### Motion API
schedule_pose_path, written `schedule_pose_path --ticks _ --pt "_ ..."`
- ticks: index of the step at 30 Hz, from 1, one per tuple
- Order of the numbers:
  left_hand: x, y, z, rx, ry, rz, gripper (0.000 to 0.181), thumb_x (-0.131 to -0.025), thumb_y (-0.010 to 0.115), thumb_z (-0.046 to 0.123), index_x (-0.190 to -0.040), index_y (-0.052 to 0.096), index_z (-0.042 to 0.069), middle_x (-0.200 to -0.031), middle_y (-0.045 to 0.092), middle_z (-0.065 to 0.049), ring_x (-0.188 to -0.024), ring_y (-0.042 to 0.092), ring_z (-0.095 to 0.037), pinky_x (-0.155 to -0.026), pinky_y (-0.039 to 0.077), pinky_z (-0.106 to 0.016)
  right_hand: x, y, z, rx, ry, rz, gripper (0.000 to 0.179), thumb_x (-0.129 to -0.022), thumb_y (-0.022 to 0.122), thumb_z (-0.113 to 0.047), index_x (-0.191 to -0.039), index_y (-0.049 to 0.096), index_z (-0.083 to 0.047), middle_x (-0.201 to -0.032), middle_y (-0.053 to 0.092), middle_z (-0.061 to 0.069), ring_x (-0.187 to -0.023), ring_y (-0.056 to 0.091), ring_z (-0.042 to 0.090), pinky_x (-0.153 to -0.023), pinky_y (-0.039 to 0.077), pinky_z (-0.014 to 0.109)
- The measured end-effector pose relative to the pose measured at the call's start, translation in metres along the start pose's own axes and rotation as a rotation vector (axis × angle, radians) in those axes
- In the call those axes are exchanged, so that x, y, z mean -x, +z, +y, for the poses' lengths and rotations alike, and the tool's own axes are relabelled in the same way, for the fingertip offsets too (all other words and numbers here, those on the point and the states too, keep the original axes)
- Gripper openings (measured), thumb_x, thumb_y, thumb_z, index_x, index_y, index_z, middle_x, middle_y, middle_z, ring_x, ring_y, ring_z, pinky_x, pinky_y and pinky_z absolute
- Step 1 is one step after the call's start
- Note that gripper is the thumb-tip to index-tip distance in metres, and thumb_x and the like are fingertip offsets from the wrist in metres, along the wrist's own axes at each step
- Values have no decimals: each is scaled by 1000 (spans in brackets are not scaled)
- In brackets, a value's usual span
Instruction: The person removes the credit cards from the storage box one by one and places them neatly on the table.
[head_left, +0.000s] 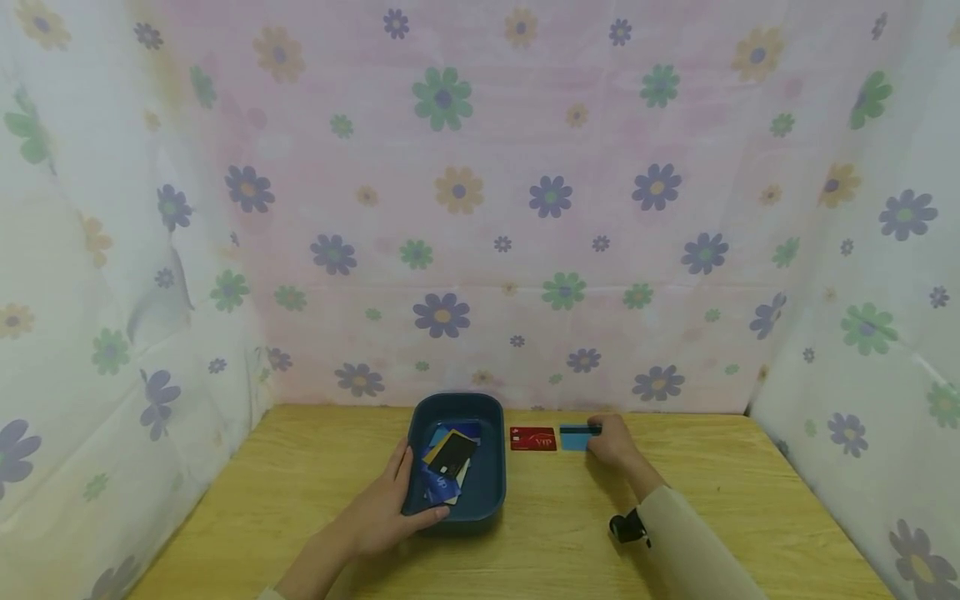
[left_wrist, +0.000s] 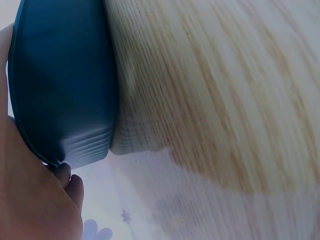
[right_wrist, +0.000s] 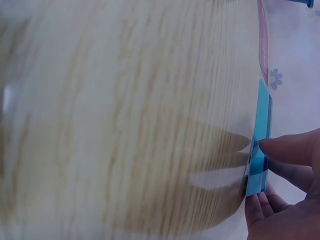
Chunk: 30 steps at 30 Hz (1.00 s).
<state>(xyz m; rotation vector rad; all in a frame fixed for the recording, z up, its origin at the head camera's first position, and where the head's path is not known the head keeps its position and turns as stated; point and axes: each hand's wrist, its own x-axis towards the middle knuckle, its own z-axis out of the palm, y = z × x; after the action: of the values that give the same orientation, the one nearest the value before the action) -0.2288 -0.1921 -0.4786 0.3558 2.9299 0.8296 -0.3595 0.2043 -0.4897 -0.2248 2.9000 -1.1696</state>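
A dark blue plastic bin (head_left: 492, 492) stands on the table, holding several overlapping cards, with a black card (head_left: 454, 454) uppermost. My left hand (head_left: 377, 510) grips the bin at its near left corner, fingers along the outer left wall and thumb over the front rim. Farther right, my right hand (head_left: 613, 442) holds a light blue card (head_left: 575, 440) with a dark stripe by its right end. The right wrist view shows the thumb on this card's face and fingers around its edge. Between bin and blue card lies a red VIP card (head_left: 533, 438).
The wood-grain table (head_left: 555, 533) reaches back to a flower-printed cloth wall (head_left: 510, 208), with similar cloth on both sides. Both cards to the right of the bin are near the table's back edge. A small black device (head_left: 628, 527) sits at my right wrist.
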Motion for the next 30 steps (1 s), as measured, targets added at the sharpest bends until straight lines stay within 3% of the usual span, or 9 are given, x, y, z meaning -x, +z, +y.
schedule_pose_path --ticks 4,10,14,18,30 --pt "0 0 1 -5 -3 0 122 -85 62 77 -164 8 1 -172 -4 -14 -149 29 -45 -115 34 -60 0 0 0 -4 7 -2 56 -78 52 14 -133 56 18 -139 51 40 -112 53 42 -75 42 39" --pt "0 1 -1 -12 2 10 123 -85 62 78 -163 8 0 -172 -3 -15 -149 29 -45 -114 35 -60 -1 -2 1 17 -6 -6 57 -76 52 12 -132 57 18 -137 52 40 -119 52 46 -78 44 42" --pt "-1 1 -2 -9 2 11 124 -84 61 80 -163 8 1 -172 -4 -15 -150 28 -44 -115 34 -60 -1 -3 0 45 -31 0 54 -75 54 11 -128 61 17 -133 57 37 -127 51 52 -91 49 48" --pt "-1 2 -2 -1 -1 4 125 -84 61 80 -163 7 1 -172 -5 -15 -150 28 -44 -115 33 -60 -1 -3 2 70 -48 1 51 -76 56 10 -126 63 16 -129 61 34 -130 47 56 -101 46 58" --pt "0 1 -1 2 -4 5 123 -84 62 79 -163 8 0 -172 -4 -16 -150 27 -46 -115 33 -61 -1 -3 3 53 -45 4 49 -77 57 10 -125 65 13 -129 62 33 -129 47 56 -100 46 58"
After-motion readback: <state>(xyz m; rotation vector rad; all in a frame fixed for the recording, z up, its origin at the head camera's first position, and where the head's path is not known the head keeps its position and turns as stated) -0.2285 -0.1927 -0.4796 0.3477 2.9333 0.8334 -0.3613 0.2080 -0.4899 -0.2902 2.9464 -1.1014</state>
